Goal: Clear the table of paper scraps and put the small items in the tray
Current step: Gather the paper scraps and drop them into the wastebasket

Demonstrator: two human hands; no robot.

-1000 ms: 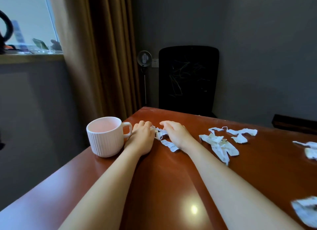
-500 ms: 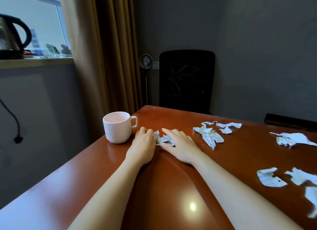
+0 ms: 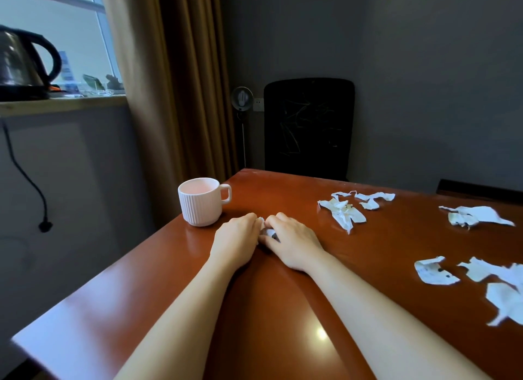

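My left hand (image 3: 237,242) and my right hand (image 3: 293,242) lie knuckle to knuckle on the red-brown table (image 3: 283,309), pressed together around a small bunch of white paper scraps (image 3: 267,232). Only a sliver of that bunch shows between the fingers. More torn white scraps lie loose on the table: a pile (image 3: 343,211) to the right of my hands, another pile (image 3: 472,215) at the far right, and larger pieces (image 3: 434,272) near the right edge of view. No tray is in view.
A white ribbed mug (image 3: 201,201) stands just left of my left hand near the table's left edge. A black office chair (image 3: 308,127) sits behind the far edge. A kettle (image 3: 22,65) rests on the windowsill beside a brown curtain.
My hands have drawn closer together, gathering the scraps between them so that less paper shows. The view has shifted, and the mug now sits farther from my left hand.
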